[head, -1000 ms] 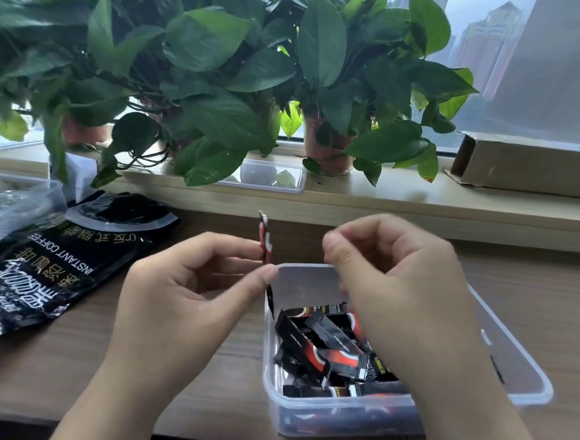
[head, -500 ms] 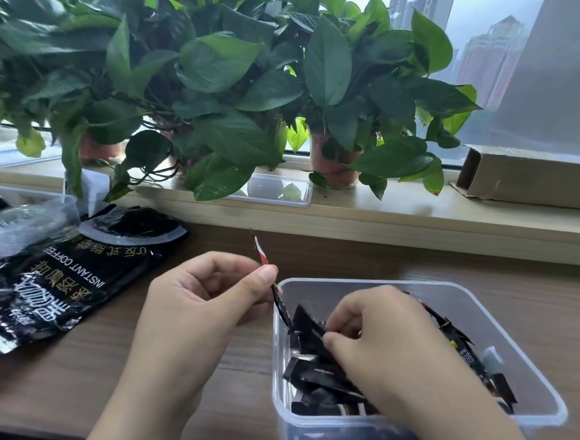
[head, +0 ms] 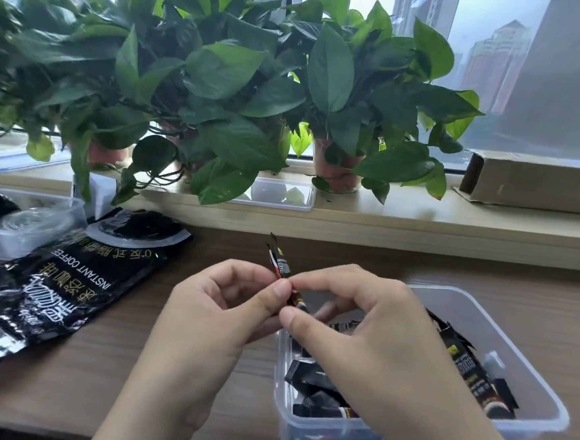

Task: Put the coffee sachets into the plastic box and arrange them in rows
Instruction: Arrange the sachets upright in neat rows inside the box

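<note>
At 10 o'clock over the plastic box (head: 526,360), left hand (head: 213,314) and right hand (head: 370,328) both pinch one coffee sachet (head: 280,269), axis 11-to-5 o'clock.

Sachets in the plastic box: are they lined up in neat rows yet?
No, the sachets in the plastic box lie jumbled at different angles, some leaning against its right wall.

L grip (head: 221,304) thumb+index pinch sachet (head: 280,269) | R grip (head: 354,313) pinches same, fingers curled | thumbs adjacent
</note>
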Motion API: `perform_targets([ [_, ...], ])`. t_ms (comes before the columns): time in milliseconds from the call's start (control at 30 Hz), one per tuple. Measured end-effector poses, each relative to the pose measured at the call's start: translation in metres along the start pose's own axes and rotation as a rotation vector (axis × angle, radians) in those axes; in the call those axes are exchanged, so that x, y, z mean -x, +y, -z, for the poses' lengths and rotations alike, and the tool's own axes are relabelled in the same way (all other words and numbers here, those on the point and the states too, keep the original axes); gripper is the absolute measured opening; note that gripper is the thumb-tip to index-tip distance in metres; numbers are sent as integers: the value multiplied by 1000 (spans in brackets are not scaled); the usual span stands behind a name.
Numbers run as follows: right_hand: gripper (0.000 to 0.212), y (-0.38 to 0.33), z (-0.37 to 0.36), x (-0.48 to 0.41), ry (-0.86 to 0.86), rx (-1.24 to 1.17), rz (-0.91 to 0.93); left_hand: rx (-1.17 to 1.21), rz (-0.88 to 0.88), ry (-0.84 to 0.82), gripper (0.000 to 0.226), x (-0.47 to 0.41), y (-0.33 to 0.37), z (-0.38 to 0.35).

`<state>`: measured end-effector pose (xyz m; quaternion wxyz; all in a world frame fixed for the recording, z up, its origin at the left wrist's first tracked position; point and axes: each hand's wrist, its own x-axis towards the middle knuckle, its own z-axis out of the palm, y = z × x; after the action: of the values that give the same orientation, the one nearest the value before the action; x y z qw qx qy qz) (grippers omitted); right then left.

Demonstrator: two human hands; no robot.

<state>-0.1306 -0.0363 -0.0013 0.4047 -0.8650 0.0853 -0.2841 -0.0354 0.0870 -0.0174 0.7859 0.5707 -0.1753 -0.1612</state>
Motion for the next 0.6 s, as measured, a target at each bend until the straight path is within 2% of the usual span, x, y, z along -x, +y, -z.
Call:
perform_targets([
  [233, 29, -2, 5, 1, -54, -20, 51, 33, 20, -21, 25, 5, 4, -3],
  [367, 20, 2, 5, 1, -93, 23, 119, 2, 15, 29, 36, 6, 4, -4],
  [467, 13, 7, 13, -2, -65, -31, 52, -13, -23, 105, 40, 4, 3, -2],
  [533, 12, 16, 22, -6, 33, 75, 8, -4, -47, 163, 34, 2, 1, 1],
  [600, 9, 24, 29, -10, 19, 292, -48, 17, -56, 194, 29, 1, 1, 2],
])
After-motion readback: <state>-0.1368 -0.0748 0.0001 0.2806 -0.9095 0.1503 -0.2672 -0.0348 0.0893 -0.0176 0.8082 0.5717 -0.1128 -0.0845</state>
